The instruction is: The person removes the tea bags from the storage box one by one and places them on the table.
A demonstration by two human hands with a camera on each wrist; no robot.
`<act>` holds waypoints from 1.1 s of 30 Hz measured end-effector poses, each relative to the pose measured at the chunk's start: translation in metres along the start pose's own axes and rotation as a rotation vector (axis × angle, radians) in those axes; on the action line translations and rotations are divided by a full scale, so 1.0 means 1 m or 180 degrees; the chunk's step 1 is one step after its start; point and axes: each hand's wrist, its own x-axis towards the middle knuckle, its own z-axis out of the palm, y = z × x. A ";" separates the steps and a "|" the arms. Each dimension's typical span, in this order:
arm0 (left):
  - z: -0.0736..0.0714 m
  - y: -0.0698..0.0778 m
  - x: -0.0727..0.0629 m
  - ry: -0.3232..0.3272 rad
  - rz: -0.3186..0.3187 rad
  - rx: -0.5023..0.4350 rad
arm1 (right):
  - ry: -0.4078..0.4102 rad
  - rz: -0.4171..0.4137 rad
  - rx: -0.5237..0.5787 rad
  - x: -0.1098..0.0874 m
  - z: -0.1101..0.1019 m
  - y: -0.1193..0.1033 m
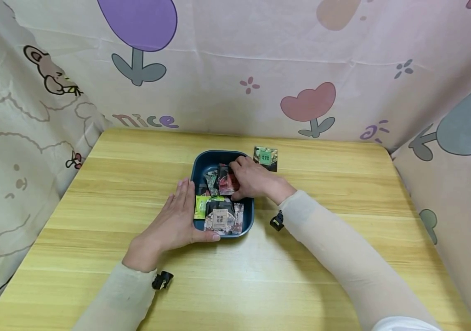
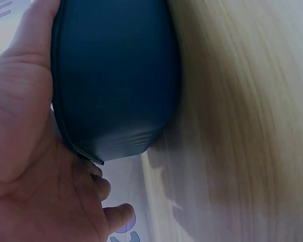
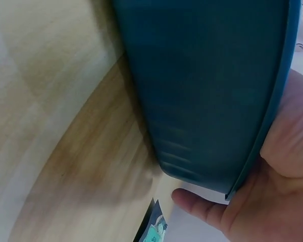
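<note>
A dark blue rectangular tub [image 1: 199, 162] stands on the table, holding several small flat packets. My left hand [image 1: 173, 218] lies along the tub's left side with straight fingers, its thumb across the front rim. From the right, my right hand [image 1: 253, 178] reaches over the rim and pinches a black and red packet [image 1: 228, 180] between thumb and fingers. Nearer the front lie a packet with a pale label [image 1: 220, 219] and a yellow-green packet [image 1: 201, 207]. Both wrist views show the tub's outer wall [image 2: 116, 75] beside the palms; the packets inside are hidden there.
A black packet with a green label [image 1: 265, 157] lies on the table behind the right hand, outside the tub. The wooden table [image 1: 136, 161] ends at a printed cloth curtain [image 1: 218, 92] at the back and sides.
</note>
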 end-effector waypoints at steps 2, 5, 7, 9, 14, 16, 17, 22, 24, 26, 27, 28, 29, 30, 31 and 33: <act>0.000 0.000 0.000 -0.0002 -0.0001 -0.0001 | 0.0058 -0.0009 0.0058 0.000 0.001 0.001; 0.000 0.000 0.000 -0.0008 -0.0003 -0.0001 | 0.0110 -0.0021 0.0121 0.000 0.002 0.001; 0.000 0.000 0.000 -0.0009 -0.0002 0.0000 | 0.0138 -0.0029 0.0121 -0.001 0.003 0.002; 0.000 0.000 0.000 -0.0013 -0.0005 -0.0006 | 0.0166 -0.0039 0.0104 -0.001 0.003 0.002; 0.000 0.001 0.000 -0.0018 -0.0009 -0.0005 | 0.0246 -0.0048 0.0034 -0.003 0.000 0.000; 0.000 0.001 0.000 -0.0014 -0.0011 -0.0004 | 0.0281 -0.0046 0.0018 -0.004 -0.002 -0.001; 0.000 0.001 0.000 -0.0015 -0.0014 -0.0008 | 0.0294 -0.0044 0.0012 -0.004 -0.003 -0.001; -0.001 0.002 0.000 -0.0035 -0.0032 -0.0037 | 0.0311 -0.0037 -0.0004 -0.006 -0.007 -0.002; -0.001 0.002 0.000 -0.0036 -0.0028 -0.0047 | 0.0315 -0.0039 -0.0005 -0.007 -0.008 -0.002; -0.001 0.002 0.000 -0.0026 -0.0020 -0.0050 | 0.0324 -0.0043 -0.0013 -0.008 -0.010 -0.001; -0.001 0.002 0.000 -0.0025 -0.0016 -0.0052 | 0.0330 -0.0046 -0.0020 -0.008 -0.010 -0.001; -0.001 0.002 0.000 -0.0024 -0.0014 -0.0054 | 0.0339 -0.0048 -0.0024 -0.008 -0.011 -0.001; -0.001 0.002 0.000 -0.0025 -0.0013 -0.0056 | 0.0341 -0.0048 -0.0027 -0.009 -0.012 -0.001; -0.001 0.002 0.000 -0.0028 -0.0016 -0.0054 | 0.0343 -0.0050 -0.0030 -0.009 -0.013 -0.002; -0.001 0.002 0.000 -0.0030 -0.0017 -0.0048 | 0.0345 -0.0055 -0.0038 -0.010 -0.014 -0.002; -0.001 0.001 0.000 -0.0041 -0.0023 -0.0042 | 0.0346 -0.0060 -0.0044 -0.011 -0.016 -0.002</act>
